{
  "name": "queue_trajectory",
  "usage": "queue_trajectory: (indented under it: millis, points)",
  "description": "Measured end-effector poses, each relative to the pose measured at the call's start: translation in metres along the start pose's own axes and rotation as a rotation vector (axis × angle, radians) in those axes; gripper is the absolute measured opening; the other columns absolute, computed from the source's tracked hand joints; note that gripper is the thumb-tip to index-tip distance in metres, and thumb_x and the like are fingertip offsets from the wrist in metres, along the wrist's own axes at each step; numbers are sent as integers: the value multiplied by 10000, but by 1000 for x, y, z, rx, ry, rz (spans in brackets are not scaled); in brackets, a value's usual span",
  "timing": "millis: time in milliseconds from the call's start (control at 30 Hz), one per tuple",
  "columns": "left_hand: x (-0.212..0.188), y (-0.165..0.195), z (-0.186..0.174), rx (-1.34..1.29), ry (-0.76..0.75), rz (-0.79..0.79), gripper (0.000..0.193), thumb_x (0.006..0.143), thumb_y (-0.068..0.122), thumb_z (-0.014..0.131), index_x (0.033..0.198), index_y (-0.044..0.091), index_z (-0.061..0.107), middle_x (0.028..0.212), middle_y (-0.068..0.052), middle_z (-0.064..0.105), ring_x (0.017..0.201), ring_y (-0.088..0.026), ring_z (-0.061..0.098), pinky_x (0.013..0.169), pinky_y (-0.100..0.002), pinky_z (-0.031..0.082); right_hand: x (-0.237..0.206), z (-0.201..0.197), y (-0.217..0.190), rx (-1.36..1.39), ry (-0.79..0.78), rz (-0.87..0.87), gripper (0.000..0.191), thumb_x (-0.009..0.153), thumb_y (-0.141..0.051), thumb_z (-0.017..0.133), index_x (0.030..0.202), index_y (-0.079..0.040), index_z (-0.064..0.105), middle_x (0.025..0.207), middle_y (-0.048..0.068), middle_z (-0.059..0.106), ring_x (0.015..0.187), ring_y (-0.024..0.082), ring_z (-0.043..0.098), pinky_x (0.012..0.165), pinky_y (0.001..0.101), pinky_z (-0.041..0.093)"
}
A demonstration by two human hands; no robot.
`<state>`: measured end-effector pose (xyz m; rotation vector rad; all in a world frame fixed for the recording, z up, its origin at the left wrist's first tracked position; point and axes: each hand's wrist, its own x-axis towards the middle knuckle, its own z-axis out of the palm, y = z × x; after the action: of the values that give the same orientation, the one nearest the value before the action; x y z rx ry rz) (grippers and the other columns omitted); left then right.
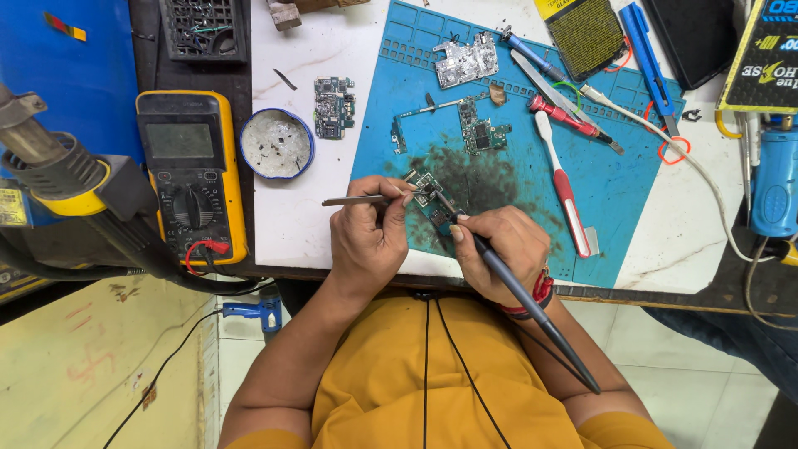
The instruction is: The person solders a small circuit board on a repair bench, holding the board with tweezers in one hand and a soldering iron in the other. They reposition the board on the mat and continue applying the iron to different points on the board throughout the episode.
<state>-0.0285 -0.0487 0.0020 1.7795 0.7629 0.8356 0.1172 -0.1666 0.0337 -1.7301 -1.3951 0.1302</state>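
**Two hands at a small circuit board on a stained blue mat**

Partly hidden: small green circuit board [434,202], covered at its near end by fingertips of both hands; components too small to make out. Cut off at the frame edges: grey hot-air nozzle with yellow collar [58,179] at far left, blue-bodied tool [773,183] at far right, black grid-topped box [204,29] at top.

Open room: bare white tabletop [291,224] left of the blue silicone work mat [615,208], between it and the yellow digital multimeter [193,175]; round blue-rimmed tin of grey residue [277,144] at the far end of that strip. Right half of the mat crowded with a red-and-white toothbrush [564,187], a red-handled screwdriver [565,116] and two further bare boards. Table edge just behind both wrists.

Left hand [368,237]: closed in a pinch around slim metal tweezers [357,200], held level, their working end hidden behind the fingers beside the board. Right hand [501,249]: closed in a pen grip on a dark grey soldering-iron handle [532,308], metal tip down on the board, handle trailing back over the wrist. Board directly between the two hands, on the mat's dark-stained patch near its front left corner.
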Motion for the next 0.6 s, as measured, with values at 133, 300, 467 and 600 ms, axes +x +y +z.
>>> queue_trajectory:
  millis: [133,300,467,600]
  points:
    - [0,0,0,2,-3,-21,185,1060,47,636,1141,50,470,1015,-117,757,776,-141,751,645,-255,587,0,-1,-1,-6,0,2,151,898,-12,784,949,-11,642,821,129,700,674,266,662,627,351,505]
    - [0,0,1,-10,-2,-24,183,1060,47,635,1142,50,471,1014,-117,760,787,-143,754,652,-253,593,0,-1,0,-5,3,-2,148,896,-9,783,949,-9,645,821,130,700,674,270,663,629,354,504]
    - [0,1,1,-11,7,16,186,1067,43,631,1154,49,466,1026,-123,750,850,-162,767,694,-264,613,0,0,0,0,4,2,150,895,-6,786,947,-12,645,822,128,700,670,270,660,626,354,501]
    - [1,1,0,-10,2,2,190,1061,43,637,1146,49,467,1025,-124,754,834,-158,766,683,-263,608,0,1,1,-2,12,-1,151,890,-4,785,950,-9,647,819,128,696,672,271,661,629,354,506]
